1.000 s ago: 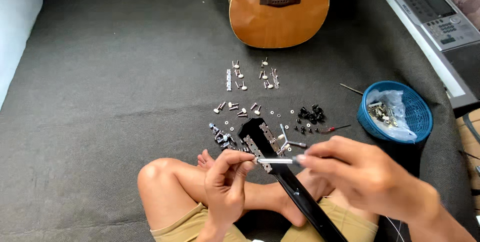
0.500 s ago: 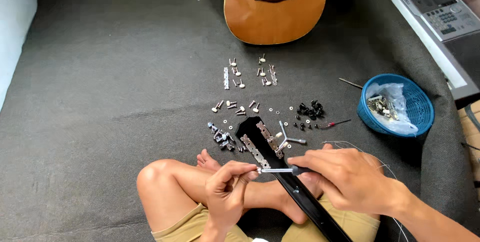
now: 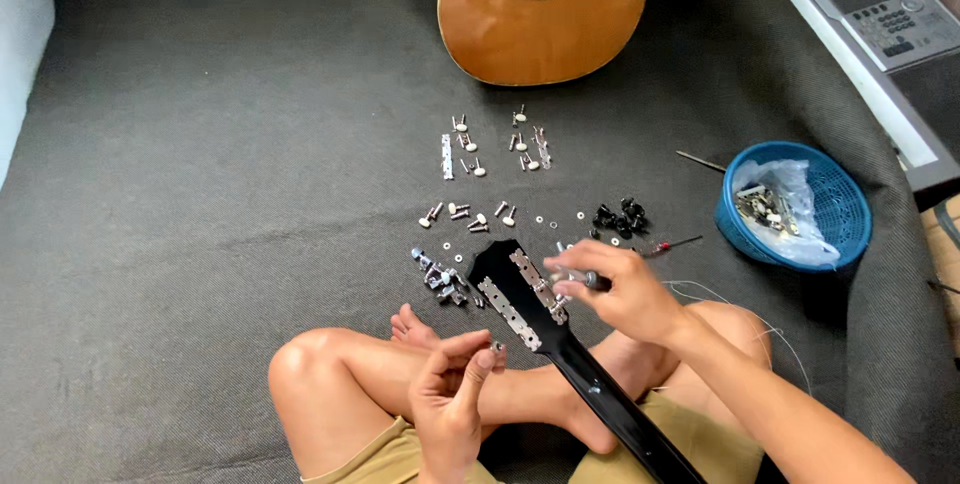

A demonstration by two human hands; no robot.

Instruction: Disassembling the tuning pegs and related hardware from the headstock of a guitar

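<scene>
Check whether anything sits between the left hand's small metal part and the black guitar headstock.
Nothing visible does. The left hand pinches a small metal part just left of the headstock, with open air between. The right hand holds a screwdriver at the headstock's far side.

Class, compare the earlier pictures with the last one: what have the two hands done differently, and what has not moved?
The hands parted: the right hand carried the slim tool up over the black headstock, while the left hand dropped back, pinching a tiny metal part. The guitar body, laid-out tuning parts and blue basket stayed put.
</scene>
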